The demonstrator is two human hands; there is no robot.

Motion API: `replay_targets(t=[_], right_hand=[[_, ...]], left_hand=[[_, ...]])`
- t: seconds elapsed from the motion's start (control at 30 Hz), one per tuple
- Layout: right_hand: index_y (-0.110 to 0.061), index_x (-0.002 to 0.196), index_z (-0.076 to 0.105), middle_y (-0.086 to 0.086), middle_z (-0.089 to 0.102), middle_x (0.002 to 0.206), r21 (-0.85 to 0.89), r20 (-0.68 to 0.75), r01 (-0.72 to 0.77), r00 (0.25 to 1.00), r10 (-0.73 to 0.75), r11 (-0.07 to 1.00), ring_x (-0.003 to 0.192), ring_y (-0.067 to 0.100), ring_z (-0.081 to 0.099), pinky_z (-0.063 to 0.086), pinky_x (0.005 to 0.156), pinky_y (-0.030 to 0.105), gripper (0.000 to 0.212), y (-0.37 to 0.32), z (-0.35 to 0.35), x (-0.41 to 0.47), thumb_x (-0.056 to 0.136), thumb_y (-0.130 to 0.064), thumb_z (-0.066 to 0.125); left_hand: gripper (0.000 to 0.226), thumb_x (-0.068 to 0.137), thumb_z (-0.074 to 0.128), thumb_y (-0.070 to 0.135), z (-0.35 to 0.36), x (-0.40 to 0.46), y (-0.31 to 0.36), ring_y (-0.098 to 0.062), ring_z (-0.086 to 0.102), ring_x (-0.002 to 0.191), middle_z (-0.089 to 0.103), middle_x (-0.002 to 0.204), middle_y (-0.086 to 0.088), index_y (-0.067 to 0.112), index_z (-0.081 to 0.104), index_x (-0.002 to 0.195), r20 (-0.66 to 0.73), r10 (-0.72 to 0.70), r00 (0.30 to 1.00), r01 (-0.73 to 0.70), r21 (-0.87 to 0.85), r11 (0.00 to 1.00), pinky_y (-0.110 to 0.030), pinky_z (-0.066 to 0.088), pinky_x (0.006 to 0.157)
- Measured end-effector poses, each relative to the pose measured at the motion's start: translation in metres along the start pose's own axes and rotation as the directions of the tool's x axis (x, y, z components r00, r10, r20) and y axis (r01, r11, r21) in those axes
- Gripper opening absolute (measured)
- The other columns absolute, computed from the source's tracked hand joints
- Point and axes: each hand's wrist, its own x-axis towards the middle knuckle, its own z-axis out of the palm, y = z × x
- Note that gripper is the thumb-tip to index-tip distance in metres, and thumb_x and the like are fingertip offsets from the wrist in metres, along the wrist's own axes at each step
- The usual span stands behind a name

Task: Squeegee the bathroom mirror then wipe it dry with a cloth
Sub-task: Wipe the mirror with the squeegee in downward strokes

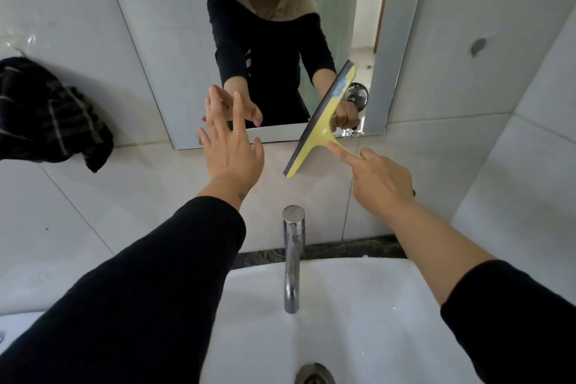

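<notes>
Yellow squeegee (321,121) in my right grip (378,179), blade slanting across the mirror's (174,40) bottom edge. Left hand (229,150) spread, empty, nearer the cloth (46,112) beyond the mirror's left edge.

Mirror (187,40) above sink (358,321), tap (292,259) between, cloth (46,115) left

The tap (293,256) rises at the sink's (358,321) back edge between both forearms; wall either side is open.
</notes>
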Motion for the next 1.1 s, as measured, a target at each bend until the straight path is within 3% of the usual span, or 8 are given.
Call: replay_targets(t=[0.23, 0.37, 0.57, 0.7, 0.83, 0.97, 1.1], right_hand=[[-0.06, 0.141, 0.004, -0.001, 0.045, 0.088, 0.08, 0.013, -0.07, 0.998, 0.069, 0.994, 0.064, 0.02, 0.046, 0.033, 0.05, 0.03, 0.077, 0.025, 0.009, -0.007, 0.096, -0.009, 0.039], [-0.062, 0.14, 0.002, 0.0, 0.049, 0.093, 0.163, 0.076, -0.154, 0.987, 0.144, 0.975, 0.071, 0.023, 0.052, 0.044, 0.06, 0.034, 0.074, 0.042, 0.021, -0.019, 0.097, -0.014, 0.038], [-0.056, 0.144, 0.004, 0.003, 0.053, 0.101, 0.203, 0.172, -0.256, 0.96, 0.223, 0.945, 0.081, 0.025, 0.053, 0.04, 0.066, 0.034, 0.072, 0.046, 0.026, -0.037, 0.096, -0.014, 0.038], [-0.04, 0.149, 0.005, 0.01, 0.057, 0.1, 0.282, 0.257, -0.363, 0.92, 0.295, 0.888, 0.088, 0.031, 0.056, 0.041, 0.071, 0.035, 0.076, 0.051, 0.013, -0.049, 0.093, -0.017, 0.049], [-0.015, 0.131, 0.047, 0.011, 0.059, 0.123, 0.304, 0.306, -0.374, 0.909, 0.282, 0.876, 0.111, 0.03, 0.056, 0.045, 0.085, 0.035, 0.05, 0.064, -0.021, -0.054, 0.085, -0.023, 0.065], [-0.015, 0.11, 0.064, 0.007, 0.066, 0.11, 0.303, 0.291, -0.289, 0.935, 0.201, 0.908, 0.102, 0.024, 0.06, 0.047, 0.083, 0.032, 0.038, 0.074, -0.071, -0.054, 0.075, -0.023, 0.078], [-0.021, 0.099, 0.054, 0.005, 0.064, 0.103, 0.314, 0.214, -0.257, 0.957, 0.195, 0.914, 0.093, 0.022, 0.059, 0.046, 0.076, 0.033, 0.045, 0.085, -0.114, -0.055, 0.066, -0.024, 0.085]], left_hand=[[0.082, 0.091, 0.051, 0.031, 0.002, -0.001, -0.002, -0.031, -0.009, 0.147, -0.021, 0.157, -0.011, 0.026, -0.004, 0.151, 0.007, -0.001, 1.0, 0.001, -0.013, 1.0, -0.055, 0.012, 0.116], [0.082, 0.091, 0.051, 0.031, 0.002, -0.002, -0.001, -0.03, -0.009, 0.147, -0.021, 0.157, -0.011, 0.026, -0.005, 0.151, 0.007, -0.003, 1.0, 0.003, -0.006, 1.0, -0.055, 0.011, 0.116], [0.083, 0.091, 0.049, 0.031, 0.002, -0.009, 0.016, -0.029, -0.01, 0.147, -0.021, 0.157, -0.01, 0.021, -0.008, 0.15, 0.025, -0.048, 0.999, 0.046, 0.052, 0.998, -0.059, 0.004, 0.116], [0.077, 0.093, 0.048, 0.032, 0.006, -0.033, 0.051, -0.028, -0.012, 0.146, -0.019, 0.158, -0.009, 0.021, 0.0, 0.151, 0.136, 0.124, 0.983, -0.13, 0.04, 0.991, -0.057, 0.002, 0.116], [0.068, 0.093, 0.053, 0.033, 0.012, -0.052, 0.096, -0.023, -0.01, 0.147, -0.008, 0.16, -0.003, 0.03, 0.015, 0.149, 0.242, 0.424, 0.873, -0.413, -0.096, 0.906, -0.054, 0.004, 0.117], [0.065, 0.09, 0.06, 0.032, 0.017, -0.059, 0.138, -0.018, -0.004, 0.148, 0.012, 0.159, 0.004, 0.035, 0.028, 0.146, 0.236, 0.654, 0.719, -0.613, -0.23, 0.756, -0.05, 0.001, 0.118], [0.047, 0.087, 0.064, 0.025, 0.017, -0.058, 0.167, -0.019, 0.016, 0.146, 0.039, 0.149, 0.004, 0.032, 0.051, 0.132, 0.078, 0.701, 0.709, -0.652, -0.305, 0.694, -0.048, 0.009, 0.116]])
